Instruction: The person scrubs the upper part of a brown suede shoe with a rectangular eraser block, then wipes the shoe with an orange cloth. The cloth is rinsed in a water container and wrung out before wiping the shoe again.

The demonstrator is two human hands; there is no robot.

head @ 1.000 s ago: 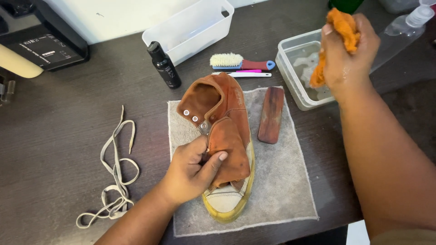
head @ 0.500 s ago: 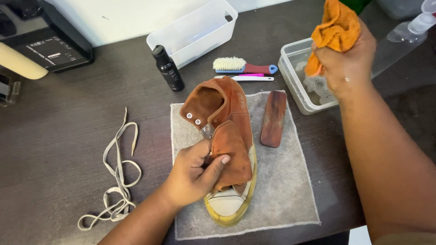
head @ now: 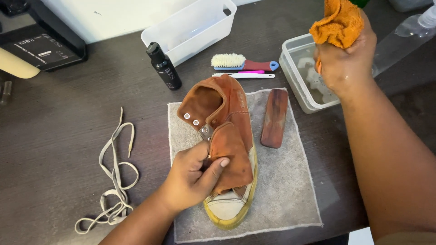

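One rust-brown suede high-top sneaker lies on its side on a single grey towel, toe toward the person and its yellowed rubber sole along the right edge. The left hand grips the sneaker at mid-length, fingers curled under the folded-over upper and the thumb pressed on top. The right hand is raised above and to the right of the sneaker, clenched around one bunched orange cloth, directly over one clear plastic tub holding cloudy water.

Just right of the sneaker, also on the towel, lies one brown wooden-backed brush, bristles down. Beyond the sneaker's collar lie two smaller brushes side by side: one with pale bristles and a red-and-blue handle, one slim white-and-pink toothbrush. One black bottle stands to the upper left of the sneaker, in front of one white plastic bin. One pair of grey laces lies loose, well left of the sneaker on the dark table
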